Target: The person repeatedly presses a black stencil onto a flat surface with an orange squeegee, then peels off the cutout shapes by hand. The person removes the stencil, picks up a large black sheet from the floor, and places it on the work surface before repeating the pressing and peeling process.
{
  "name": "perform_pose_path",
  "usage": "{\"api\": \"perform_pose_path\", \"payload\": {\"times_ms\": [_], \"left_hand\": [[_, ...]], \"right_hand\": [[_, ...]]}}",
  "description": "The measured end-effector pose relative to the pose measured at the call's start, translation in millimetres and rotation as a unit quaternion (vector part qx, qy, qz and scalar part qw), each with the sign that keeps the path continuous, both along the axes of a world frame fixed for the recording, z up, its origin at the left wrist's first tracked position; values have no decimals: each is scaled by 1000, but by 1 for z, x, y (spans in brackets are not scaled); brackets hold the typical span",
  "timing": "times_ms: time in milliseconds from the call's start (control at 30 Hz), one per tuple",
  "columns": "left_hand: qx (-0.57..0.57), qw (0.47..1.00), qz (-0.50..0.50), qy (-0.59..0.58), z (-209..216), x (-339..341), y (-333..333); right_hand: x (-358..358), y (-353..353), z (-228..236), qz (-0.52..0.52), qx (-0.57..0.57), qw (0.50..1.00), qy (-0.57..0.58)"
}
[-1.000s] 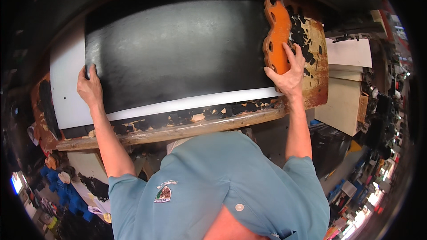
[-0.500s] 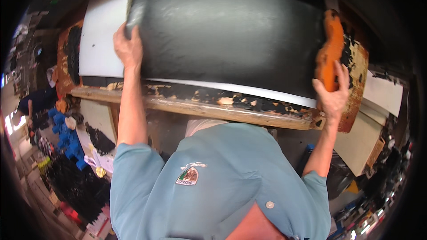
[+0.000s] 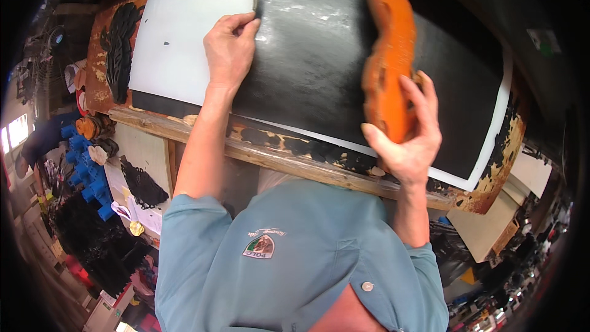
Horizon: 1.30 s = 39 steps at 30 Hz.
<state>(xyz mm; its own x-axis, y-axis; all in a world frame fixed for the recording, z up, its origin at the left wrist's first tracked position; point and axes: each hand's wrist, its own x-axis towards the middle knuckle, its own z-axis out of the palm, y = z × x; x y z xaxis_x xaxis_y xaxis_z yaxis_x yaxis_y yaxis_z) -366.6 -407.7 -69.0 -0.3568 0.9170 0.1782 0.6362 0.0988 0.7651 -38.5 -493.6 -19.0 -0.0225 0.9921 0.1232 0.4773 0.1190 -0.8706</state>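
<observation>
A long orange cutting die (image 3: 392,67), with wavy sides and holes through it, is in my right hand (image 3: 413,132). My thumb and fingers close round its near end. The die stands over a large shiny black sheet (image 3: 301,55); whether it touches the sheet I cannot tell. At the sheet's left edge, my left hand (image 3: 228,49) is closed with thumb and forefinger pinching that edge. Under the sheet lies a white board (image 3: 184,31), bare on the left and showing along the near and right rims.
A wooden rail (image 3: 276,160) runs along the bench's near edge, with black scraps behind it. Dark cut pieces (image 3: 120,49) are heaped at the far left. Blue objects (image 3: 86,172) stand at left on the floor side. A person (image 3: 46,147) bends at the far left.
My right hand has carried the orange die leftward from the sheet's right side to over the sheet. My left hand now pinches the sheet's left edge. The view has shifted too.
</observation>
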Motion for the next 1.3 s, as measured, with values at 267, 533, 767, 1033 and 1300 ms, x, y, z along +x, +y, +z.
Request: {"api": "perform_pose_path", "payload": {"times_ms": [267,533,767,1033,1300], "left_hand": [[68,997,-35,-29,-1,-6,8],[63,992,-109,12,-4,-27,14],[81,990,-113,16,-7,-27,15],[124,987,-93,-48,3,-29,-4],[122,962,-240,-35,8,1,-150]], "right_hand": [[-128,34,-22,25,105,985,-136],[-183,38,-29,-19,107,972,-207],[-203,41,-34,-42,101,965,-238],[-174,35,-38,34,109,980,-160],[-149,81,-51,118,247,950,-148]]}}
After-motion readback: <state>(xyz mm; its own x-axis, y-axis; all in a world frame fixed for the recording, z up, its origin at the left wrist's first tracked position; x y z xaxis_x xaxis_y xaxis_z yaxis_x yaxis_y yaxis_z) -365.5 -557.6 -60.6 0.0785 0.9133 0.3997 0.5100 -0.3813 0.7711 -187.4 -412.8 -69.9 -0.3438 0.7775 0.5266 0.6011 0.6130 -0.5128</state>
